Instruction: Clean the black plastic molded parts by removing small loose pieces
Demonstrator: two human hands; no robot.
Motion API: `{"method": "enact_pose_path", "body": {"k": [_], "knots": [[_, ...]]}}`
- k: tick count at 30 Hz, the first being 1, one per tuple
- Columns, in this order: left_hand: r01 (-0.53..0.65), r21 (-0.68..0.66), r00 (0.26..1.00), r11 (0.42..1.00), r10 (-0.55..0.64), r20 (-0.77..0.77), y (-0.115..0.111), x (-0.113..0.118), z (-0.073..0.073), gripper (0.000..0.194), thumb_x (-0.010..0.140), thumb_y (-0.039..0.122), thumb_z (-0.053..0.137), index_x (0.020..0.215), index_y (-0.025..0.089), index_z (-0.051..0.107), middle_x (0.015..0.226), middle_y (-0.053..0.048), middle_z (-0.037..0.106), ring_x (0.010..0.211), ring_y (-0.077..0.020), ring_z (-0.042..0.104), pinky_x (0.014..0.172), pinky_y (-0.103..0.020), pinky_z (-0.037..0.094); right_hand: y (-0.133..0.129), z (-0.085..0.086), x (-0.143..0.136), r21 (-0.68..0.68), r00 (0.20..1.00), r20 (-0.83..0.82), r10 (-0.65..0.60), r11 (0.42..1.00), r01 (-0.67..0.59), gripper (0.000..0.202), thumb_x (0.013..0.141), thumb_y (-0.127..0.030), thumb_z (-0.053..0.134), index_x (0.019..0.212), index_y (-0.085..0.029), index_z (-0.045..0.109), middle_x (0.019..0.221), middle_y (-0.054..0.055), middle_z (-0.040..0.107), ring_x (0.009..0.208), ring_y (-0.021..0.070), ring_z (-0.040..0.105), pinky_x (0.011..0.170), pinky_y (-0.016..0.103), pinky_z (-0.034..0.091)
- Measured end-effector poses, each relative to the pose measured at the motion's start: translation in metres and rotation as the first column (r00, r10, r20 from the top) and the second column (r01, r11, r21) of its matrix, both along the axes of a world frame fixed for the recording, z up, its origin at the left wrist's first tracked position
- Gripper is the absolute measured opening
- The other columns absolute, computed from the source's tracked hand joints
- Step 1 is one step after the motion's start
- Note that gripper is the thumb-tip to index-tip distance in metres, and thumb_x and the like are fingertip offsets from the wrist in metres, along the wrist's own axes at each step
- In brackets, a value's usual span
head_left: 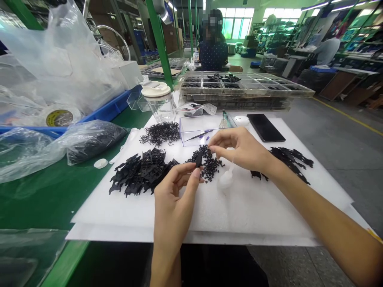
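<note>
Between thumb and fingers, my left hand (176,195) pinches a small black plastic part (199,159), held upright over the white board (209,211). My right hand (239,147) hovers just right of it, thumb and forefinger closed together; whatever is between their tips is too small to make out. Below the fingertips lies a heap of tiny black pieces (212,169). A pile of flat black plastic parts (140,171) spreads to the left. Thin black bent pieces (161,132) lie behind it. Similar flat parts (291,159) are scattered beyond my right wrist.
A clear box (191,129) holding tweezers (199,135) stands behind the heap. A white-lidded jar (157,99), a black phone (266,127) and a small white bottle (226,179) are around. Compartment trays (245,91) stack at the back. A person (213,48) sits beyond.
</note>
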State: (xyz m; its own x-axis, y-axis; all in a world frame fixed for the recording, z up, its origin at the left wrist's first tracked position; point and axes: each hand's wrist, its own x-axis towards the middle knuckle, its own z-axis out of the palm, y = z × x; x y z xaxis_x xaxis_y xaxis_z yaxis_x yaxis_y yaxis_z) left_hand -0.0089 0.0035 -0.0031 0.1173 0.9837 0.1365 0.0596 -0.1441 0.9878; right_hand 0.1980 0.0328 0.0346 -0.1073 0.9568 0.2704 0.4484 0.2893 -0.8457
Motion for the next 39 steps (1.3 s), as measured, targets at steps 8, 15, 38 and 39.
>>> {"method": "enact_pose_path", "body": {"k": [8, 15, 38, 39], "knots": [[-0.063, 0.031, 0.997, 0.998, 0.061, 0.053, -0.003, 0.001, 0.001, 0.017, 0.092, 0.038, 0.075, 0.102, 0.024, 0.075, 0.098, -0.001, 0.081, 0.079, -0.0142, 0.073, 0.072, -0.021, 0.056, 0.001, 0.002, 0.000, -0.071, 0.954, -0.296, 0.057, 0.994, -0.082, 0.011, 0.086, -0.023, 0.080, 0.092, -0.014, 0.080, 0.081, 0.004, 0.077, 0.068, 0.0116, 0.070, 0.066, 0.023, 0.059], [-0.121, 0.004, 0.979, 0.993, 0.119, 0.163, -0.004, 0.001, 0.003, 0.018, 0.091, 0.037, 0.077, 0.100, 0.022, 0.075, 0.093, -0.003, 0.081, 0.072, -0.0121, 0.070, 0.069, -0.021, 0.055, -0.001, 0.004, -0.004, -0.038, 0.876, -0.482, 0.024, 0.998, -0.048, 0.006, 0.086, -0.020, 0.080, 0.089, -0.015, 0.080, 0.077, 0.002, 0.075, 0.066, 0.0088, 0.068, 0.065, 0.020, 0.057], [-0.104, -0.026, 0.981, 0.994, 0.107, 0.161, -0.001, 0.000, 0.002, 0.023, 0.078, 0.029, 0.089, 0.096, 0.021, 0.077, 0.088, 0.000, 0.076, 0.079, -0.0128, 0.070, 0.073, -0.020, 0.054, -0.001, 0.001, -0.001, -0.172, 0.782, -0.609, 0.135, 0.939, -0.297, 0.012, 0.090, -0.028, 0.079, 0.089, -0.017, 0.082, 0.080, 0.003, 0.076, 0.065, 0.0075, 0.067, 0.065, 0.017, 0.056], [-0.118, -0.020, 0.980, 0.993, 0.120, 0.156, -0.001, 0.000, 0.003, 0.023, 0.077, 0.028, 0.090, 0.096, 0.021, 0.077, 0.089, 0.000, 0.075, 0.083, -0.0134, 0.069, 0.076, -0.020, 0.054, -0.001, 0.002, -0.002, -0.173, 0.780, -0.610, 0.140, 0.937, -0.304, 0.011, 0.090, -0.027, 0.079, 0.089, -0.017, 0.082, 0.080, 0.003, 0.076, 0.065, 0.0078, 0.067, 0.065, 0.017, 0.056]]}}
